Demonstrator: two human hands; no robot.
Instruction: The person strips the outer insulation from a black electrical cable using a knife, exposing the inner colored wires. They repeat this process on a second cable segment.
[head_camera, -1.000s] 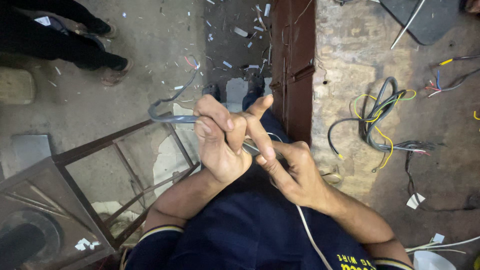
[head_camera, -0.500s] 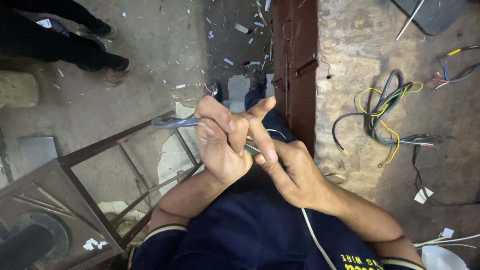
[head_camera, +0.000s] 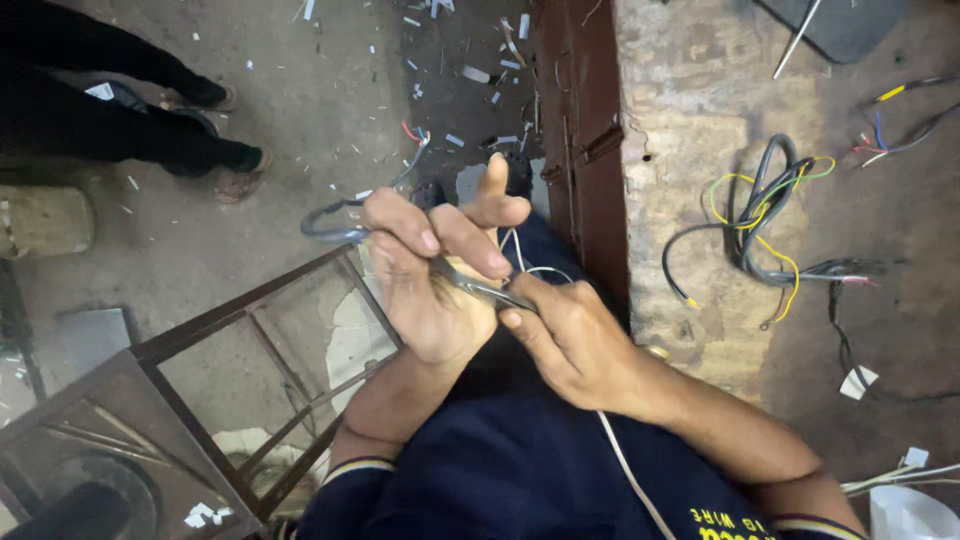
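Observation:
My left hand (head_camera: 425, 270) grips a grey sheathed cable (head_camera: 335, 222) that bends out to the left, its far end showing red and blue cores (head_camera: 413, 135). My right hand (head_camera: 560, 340) holds a slim metal tool (head_camera: 480, 290) pressed against the cable inside my left fist. Both hands touch at chest height above my dark blue shirt. A thin white wire (head_camera: 630, 480) runs down across the shirt.
A brown metal frame (head_camera: 240, 330) stands at lower left. A rough work surface (head_camera: 720, 110) on the right carries a tangle of grey, yellow and green wires (head_camera: 765, 220). Another person's legs and shoes (head_camera: 150, 120) are at upper left. Wire scraps litter the floor.
Both hands shifted slightly left and up. The grey cable's free end swung back up, so its coloured cores show again. The tool blade now shows between my hands.

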